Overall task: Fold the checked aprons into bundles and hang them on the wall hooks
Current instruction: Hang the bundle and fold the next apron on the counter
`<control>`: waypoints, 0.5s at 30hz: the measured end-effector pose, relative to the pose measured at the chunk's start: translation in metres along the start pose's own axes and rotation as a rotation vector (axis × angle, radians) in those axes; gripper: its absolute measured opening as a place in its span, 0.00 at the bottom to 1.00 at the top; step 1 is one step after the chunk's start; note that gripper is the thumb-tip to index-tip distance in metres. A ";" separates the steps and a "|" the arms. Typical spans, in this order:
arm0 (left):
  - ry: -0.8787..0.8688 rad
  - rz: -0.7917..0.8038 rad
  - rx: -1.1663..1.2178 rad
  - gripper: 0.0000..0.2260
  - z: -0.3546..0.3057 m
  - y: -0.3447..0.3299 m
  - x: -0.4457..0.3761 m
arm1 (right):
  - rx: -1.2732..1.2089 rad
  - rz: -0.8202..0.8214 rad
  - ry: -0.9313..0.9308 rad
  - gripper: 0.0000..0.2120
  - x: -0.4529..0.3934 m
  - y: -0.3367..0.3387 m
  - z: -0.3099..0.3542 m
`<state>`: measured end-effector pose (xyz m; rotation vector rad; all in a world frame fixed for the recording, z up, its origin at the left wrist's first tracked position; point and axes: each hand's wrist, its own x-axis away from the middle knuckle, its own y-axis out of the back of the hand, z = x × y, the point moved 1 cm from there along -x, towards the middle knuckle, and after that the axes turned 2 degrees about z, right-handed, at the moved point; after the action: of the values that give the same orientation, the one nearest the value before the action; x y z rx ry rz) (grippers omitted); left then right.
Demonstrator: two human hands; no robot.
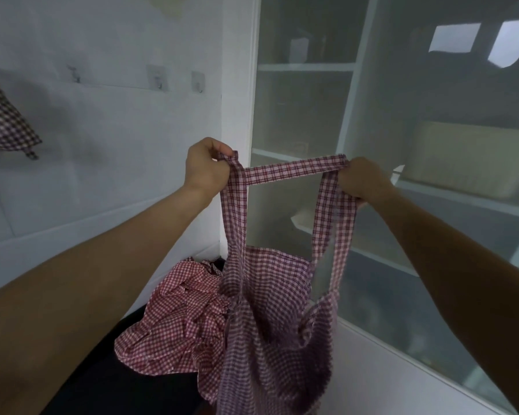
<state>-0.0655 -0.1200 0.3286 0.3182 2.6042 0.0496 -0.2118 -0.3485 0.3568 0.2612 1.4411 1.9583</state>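
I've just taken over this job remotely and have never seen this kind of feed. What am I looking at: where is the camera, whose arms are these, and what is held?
There is no machine here. One wide-angle camera sits on a person's head, looking forward and down, so the two bare arms reaching in from the bottom are that person's own. The left hand and the right hand each grip the neck strap of a checked apron, holding it up so the body hangs down between them. Below it, more red checked cloth lies crumpled on a dark surface. On the white wall to the left are small hooks, and another checked apron hangs at the far left edge. To the right is a frosted-glass cabinet with shelves.
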 end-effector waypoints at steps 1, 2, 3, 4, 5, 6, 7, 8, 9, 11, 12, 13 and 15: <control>-0.003 -0.001 -0.005 0.18 0.000 -0.002 0.003 | 0.052 0.010 0.011 0.12 0.001 0.001 0.000; 0.006 0.002 0.000 0.18 0.000 -0.005 0.005 | 0.048 0.021 -0.005 0.13 0.002 0.002 -0.001; 0.022 0.005 0.014 0.17 0.001 -0.007 0.006 | -0.018 0.031 -0.027 0.14 0.001 0.003 -0.005; 0.042 0.003 0.030 0.17 0.002 -0.009 0.006 | -0.140 0.038 -0.061 0.14 -0.002 0.004 -0.010; 0.066 0.000 0.047 0.16 0.003 -0.011 0.006 | -0.297 0.070 -0.094 0.13 -0.004 0.002 -0.014; 0.090 0.002 0.066 0.16 0.004 -0.013 0.006 | -0.485 0.135 -0.111 0.11 -0.003 0.001 -0.016; 0.113 0.009 0.085 0.16 0.005 -0.014 0.006 | -0.653 0.207 -0.088 0.08 -0.003 -0.001 -0.019; 0.131 0.019 0.099 0.15 0.005 -0.015 0.007 | -0.789 0.261 -0.038 0.05 -0.002 -0.002 -0.021; 0.143 0.026 0.110 0.15 0.006 -0.016 0.007 | -0.890 0.279 0.019 0.09 -0.002 -0.002 -0.024; 0.161 0.022 0.127 0.15 0.007 -0.016 0.007 | -0.951 0.246 0.129 0.21 -0.005 -0.001 -0.031; 0.176 0.009 0.142 0.16 0.008 -0.013 0.007 | -0.874 0.202 0.203 0.26 -0.006 0.000 -0.035; 0.199 -0.008 0.164 0.16 0.009 -0.011 0.005 | -0.737 0.154 0.284 0.30 -0.006 0.002 -0.037; 0.261 -0.032 0.228 0.17 0.013 -0.006 0.002 | -0.527 0.053 0.402 0.32 -0.001 0.003 -0.038</control>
<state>-0.0622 -0.1254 0.3161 0.3720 2.8792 -0.2329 -0.2320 -0.3788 0.3459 -0.3531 1.0889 2.4443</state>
